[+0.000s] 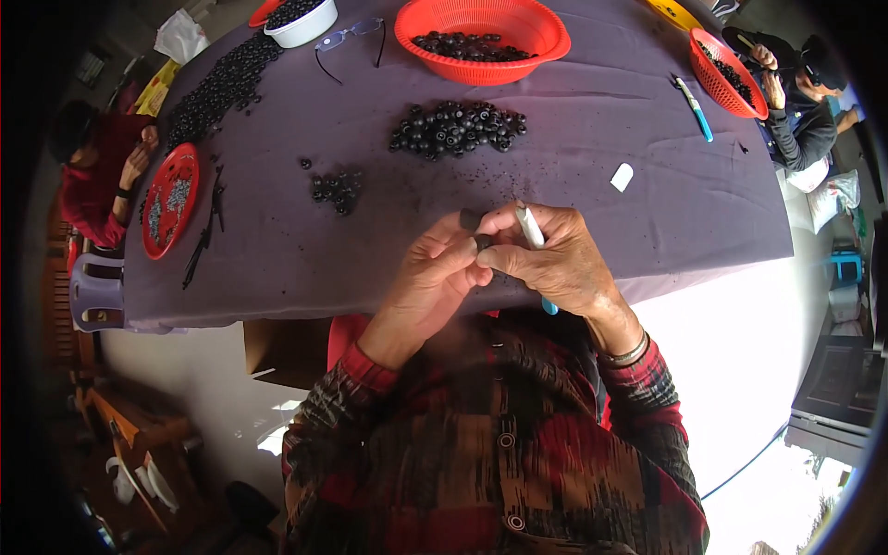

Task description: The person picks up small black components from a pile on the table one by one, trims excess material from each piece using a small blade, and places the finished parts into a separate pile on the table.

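Observation:
My right hand [555,259] is closed around a white-and-blue pen-shaped tool [532,228], its white end pointing up and away, its blue end showing below the palm. My left hand [435,268] is pinched close against the right one. Dark patches at its index and thumb tips could be finger covers or a small black piece; I cannot tell which. Beyond both hands lies a pile of round black beads with holes [458,129]. A smaller heap of black pieces [338,191] sits to the left, and dark crumbs are scattered on the purple tablecloth [361,264].
A red basin [481,42] holds black pieces at the far side. A long black spread [222,88] lies far left by eyeglasses [350,37]. A red tray [171,201], a second white-and-blue tool [694,109] and a red basket [728,74] flank the table. People sit left and right.

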The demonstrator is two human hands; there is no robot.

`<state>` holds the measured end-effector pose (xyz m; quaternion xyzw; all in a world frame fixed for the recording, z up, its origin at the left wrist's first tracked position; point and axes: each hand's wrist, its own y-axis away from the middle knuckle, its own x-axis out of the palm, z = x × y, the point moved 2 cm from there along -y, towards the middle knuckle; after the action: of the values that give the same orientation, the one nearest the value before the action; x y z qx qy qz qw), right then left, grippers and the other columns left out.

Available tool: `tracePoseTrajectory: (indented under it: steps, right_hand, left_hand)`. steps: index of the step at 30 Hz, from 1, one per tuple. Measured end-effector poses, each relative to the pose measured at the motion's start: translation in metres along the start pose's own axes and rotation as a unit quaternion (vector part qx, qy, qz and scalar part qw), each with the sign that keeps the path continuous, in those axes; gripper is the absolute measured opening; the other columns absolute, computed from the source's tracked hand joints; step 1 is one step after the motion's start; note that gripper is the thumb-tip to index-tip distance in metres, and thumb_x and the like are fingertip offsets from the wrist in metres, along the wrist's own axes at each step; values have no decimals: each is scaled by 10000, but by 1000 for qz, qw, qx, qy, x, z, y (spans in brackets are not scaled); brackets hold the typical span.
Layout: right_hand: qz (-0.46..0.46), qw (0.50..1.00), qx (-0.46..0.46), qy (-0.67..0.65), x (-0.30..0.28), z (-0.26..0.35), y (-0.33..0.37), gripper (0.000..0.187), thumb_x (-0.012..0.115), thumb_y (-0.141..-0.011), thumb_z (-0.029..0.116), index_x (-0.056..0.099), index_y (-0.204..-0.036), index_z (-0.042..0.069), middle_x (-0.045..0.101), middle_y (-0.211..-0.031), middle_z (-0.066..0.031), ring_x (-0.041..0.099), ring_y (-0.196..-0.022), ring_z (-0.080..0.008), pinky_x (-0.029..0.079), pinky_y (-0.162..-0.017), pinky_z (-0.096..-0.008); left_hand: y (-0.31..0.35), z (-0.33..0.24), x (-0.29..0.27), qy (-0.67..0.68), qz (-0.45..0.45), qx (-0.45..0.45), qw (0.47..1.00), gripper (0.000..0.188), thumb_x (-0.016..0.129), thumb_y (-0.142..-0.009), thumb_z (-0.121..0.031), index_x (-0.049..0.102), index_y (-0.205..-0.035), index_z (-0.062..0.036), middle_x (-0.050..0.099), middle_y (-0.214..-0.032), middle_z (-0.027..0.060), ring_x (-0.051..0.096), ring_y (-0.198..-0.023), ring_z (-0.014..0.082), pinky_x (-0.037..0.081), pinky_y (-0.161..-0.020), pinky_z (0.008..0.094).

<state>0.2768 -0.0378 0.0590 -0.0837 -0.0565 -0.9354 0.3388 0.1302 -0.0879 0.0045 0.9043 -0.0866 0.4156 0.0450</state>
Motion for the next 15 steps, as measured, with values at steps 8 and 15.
tracePoseTrajectory:
  steps: [8, 15]
  right_hand:
    - [-20, 999, -11, -41, 5, -10, 6, 125, 664, -813, -31, 613, -926, -34, 612, -720, -25, 564, -651, -62, 484, -602, -220]
    - [-9, 999, -30, -18, -1, -22, 1, 105, 654, -835, -18, 607, -929, -10, 632, -751, -62, 618, -673, -124, 500, -614, -245]
  left_hand:
    - [4, 6, -2, 16, 24, -30, 999, 214, 535, -936, -164, 568, -1136, -96, 589, -978, 56, 541, -808, 122, 432, -704, 286]
    - [0, 5, -7, -33, -10, -28, 999, 219, 531, -932, -136, 544, -1142, -77, 582, -961, 47, 531, -791, 114, 438, -708, 274]
